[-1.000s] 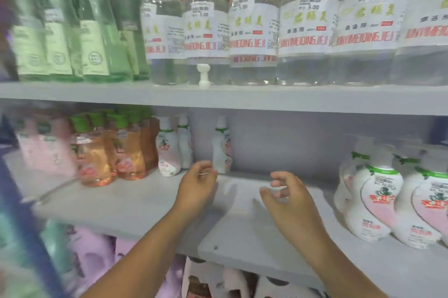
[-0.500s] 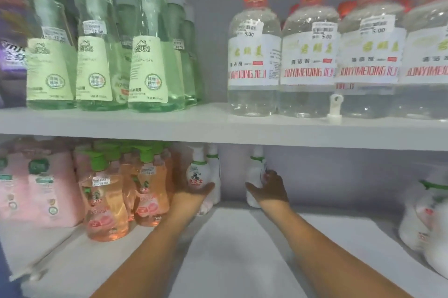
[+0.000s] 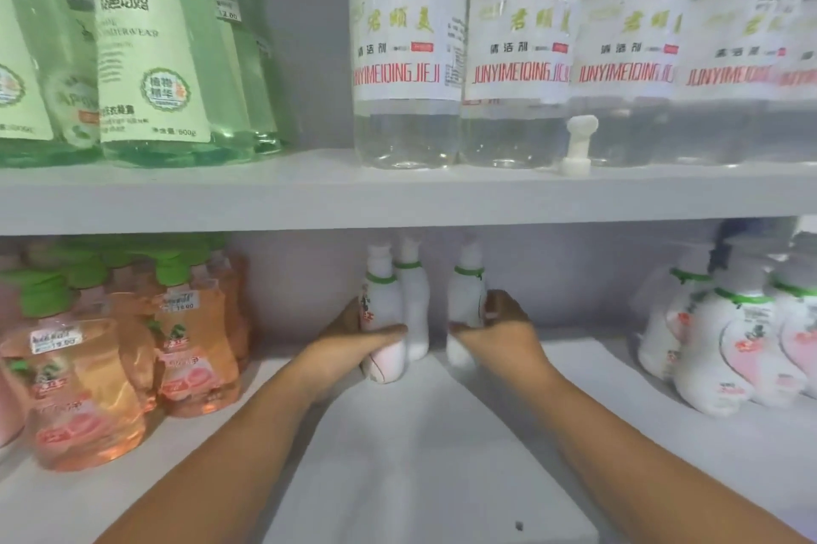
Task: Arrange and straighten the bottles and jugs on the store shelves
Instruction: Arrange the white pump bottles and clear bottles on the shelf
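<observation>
Deep on the lower shelf (image 3: 398,455), one white bottle (image 3: 382,322) is gripped by the left hand (image 3: 353,344), another (image 3: 464,300) by the right hand (image 3: 499,322). A third stands between them; straightening seems barely begun.

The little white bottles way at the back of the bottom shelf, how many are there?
3. The left hand grips the front-left bottle, a second bottle stands just behind it, and the right hand holds the third bottle. More may hide behind.
</observation>
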`<move>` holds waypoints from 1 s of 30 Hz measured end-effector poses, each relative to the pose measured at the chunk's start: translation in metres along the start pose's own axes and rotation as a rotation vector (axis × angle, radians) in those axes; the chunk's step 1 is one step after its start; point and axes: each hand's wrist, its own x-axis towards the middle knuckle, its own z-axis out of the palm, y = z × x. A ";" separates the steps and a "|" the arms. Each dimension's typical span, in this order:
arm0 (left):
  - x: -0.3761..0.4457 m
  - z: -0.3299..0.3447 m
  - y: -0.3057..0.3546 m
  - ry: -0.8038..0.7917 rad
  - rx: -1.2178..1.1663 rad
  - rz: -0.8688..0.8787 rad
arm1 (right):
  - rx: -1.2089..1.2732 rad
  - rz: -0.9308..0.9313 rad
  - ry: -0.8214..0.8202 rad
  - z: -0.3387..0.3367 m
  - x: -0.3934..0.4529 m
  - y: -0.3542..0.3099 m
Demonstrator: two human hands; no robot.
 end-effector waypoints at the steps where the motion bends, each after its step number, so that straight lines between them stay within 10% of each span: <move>1: -0.002 0.013 0.002 0.014 0.068 -0.008 | -0.004 -0.004 0.029 -0.014 -0.007 0.006; 5: -0.018 0.048 0.009 0.272 0.326 -0.026 | -0.026 -0.008 0.127 -0.062 -0.035 0.026; 18: -0.026 0.177 0.020 0.065 0.190 -0.049 | -0.228 -0.127 0.397 -0.145 -0.087 0.070; 30: 0.010 0.240 0.013 0.188 0.290 -0.010 | -0.266 -0.176 0.497 -0.174 -0.095 0.100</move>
